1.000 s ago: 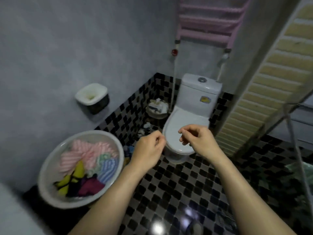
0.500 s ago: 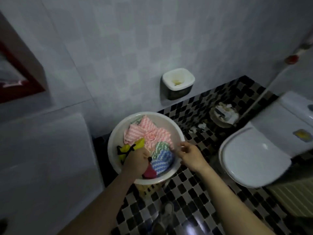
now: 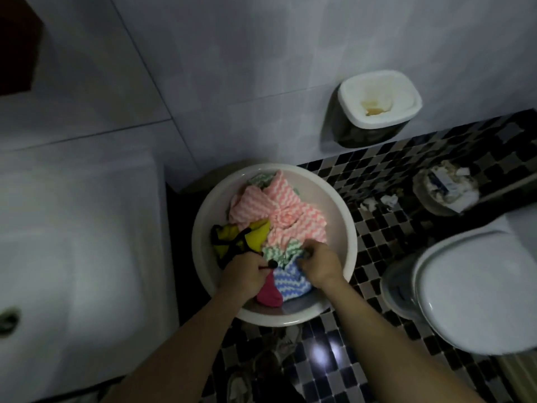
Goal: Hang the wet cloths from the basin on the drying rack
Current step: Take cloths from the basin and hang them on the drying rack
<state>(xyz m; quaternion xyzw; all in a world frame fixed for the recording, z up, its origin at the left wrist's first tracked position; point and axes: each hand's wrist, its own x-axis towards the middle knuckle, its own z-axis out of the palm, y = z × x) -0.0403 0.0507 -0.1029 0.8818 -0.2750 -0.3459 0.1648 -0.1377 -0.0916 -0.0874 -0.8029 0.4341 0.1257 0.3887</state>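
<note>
A white round basin (image 3: 345, 225) stands on the checkered floor against the wall, full of wet cloths. Pink zigzag cloths (image 3: 279, 210) fill its far half, with a yellow cloth with black trim (image 3: 250, 237) at the left, a green zigzag cloth (image 3: 279, 253) in the middle, a blue zigzag cloth (image 3: 290, 282) and a magenta cloth (image 3: 268, 293) at the near side. My left hand (image 3: 242, 274) is curled into the pile by the yellow and magenta cloths. My right hand (image 3: 318, 264) pinches the blue zigzag cloth at its edge. The drying rack is out of view.
A white toilet (image 3: 476, 289) with its lid down stands at the right. A white washing machine or cabinet top (image 3: 78, 228) fills the left. A wall-mounted bin (image 3: 377, 106) hangs above the floor, and a small waste basket (image 3: 446, 187) sits beyond the basin.
My view has swung from the toilet down to the basin. Both hands have dropped from mid-air into the basin and now take hold among the cloths.
</note>
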